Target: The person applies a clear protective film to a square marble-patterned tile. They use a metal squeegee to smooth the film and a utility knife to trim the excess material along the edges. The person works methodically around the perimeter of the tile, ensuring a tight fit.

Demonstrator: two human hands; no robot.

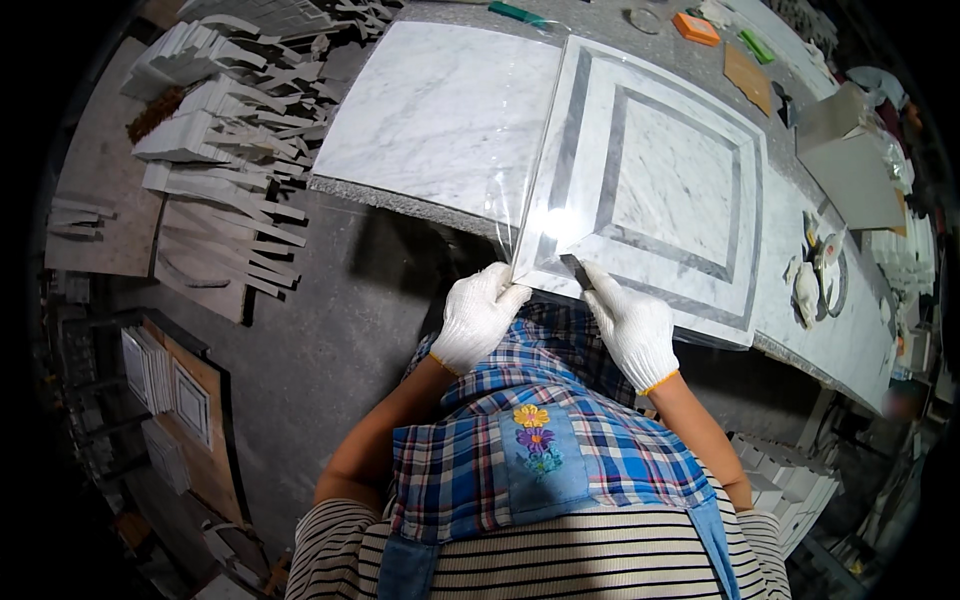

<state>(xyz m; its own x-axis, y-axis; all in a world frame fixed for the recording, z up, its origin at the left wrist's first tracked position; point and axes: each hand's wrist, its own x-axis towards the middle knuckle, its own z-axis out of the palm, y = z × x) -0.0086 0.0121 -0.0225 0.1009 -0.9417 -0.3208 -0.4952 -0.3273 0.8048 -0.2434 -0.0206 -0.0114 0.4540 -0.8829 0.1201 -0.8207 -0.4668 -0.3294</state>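
Note:
A square marble panel (678, 175) with grey inlaid bands lies on the worktable, its near edge close to my body. Clear plastic film (508, 195) shows along the panel's left edge and runs down to its near-left corner. My left hand (475, 318), in a white knit glove, is pinched at that corner, closed on the film. In my gloved right hand (632, 325) is a small dark knife (575, 268). Its blade sticks out past the thumb, over the panel near the same corner. Most of the handle is hidden by the glove.
A plain marble slab (440, 110) lies left of the panel. An orange box (697, 29), a green object (757, 46) and brown cardboard (748, 77) lie behind it. Rolls of tape (831, 262) sit at right. Stacked stone strips (215, 120) stand on boards at left.

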